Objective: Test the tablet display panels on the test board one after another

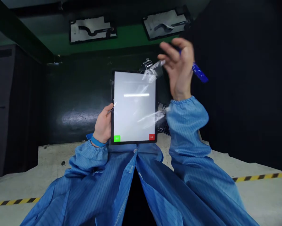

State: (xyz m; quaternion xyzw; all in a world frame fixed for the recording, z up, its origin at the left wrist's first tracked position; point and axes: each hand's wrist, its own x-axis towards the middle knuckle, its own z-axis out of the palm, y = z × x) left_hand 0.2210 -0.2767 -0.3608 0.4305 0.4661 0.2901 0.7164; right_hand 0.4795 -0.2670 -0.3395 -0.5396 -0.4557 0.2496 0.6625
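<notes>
My left hand (103,125) is closed on the left edge of a tablet (134,113), its thumb at the front and its other fingers hidden behind. The upright tablet shows a white screen with a green box at the lower left and a red box at the lower right. Above and to its right, my right hand (178,66) is raised, slightly blurred. It pinches the corner of a clear plastic film (150,74), which hangs across the tablet's right side. A blue stick-like object (199,72) with pale marks also passes behind the fingers of that hand.
Two flat panels, one left (91,29) and one right (166,25), lie on the green surface at the back, with dark cable-like strips. A metal fitting (147,63) sits behind the tablet. A dark cabinet (9,110) stands left; yellow-black tape (258,178) marks the floor.
</notes>
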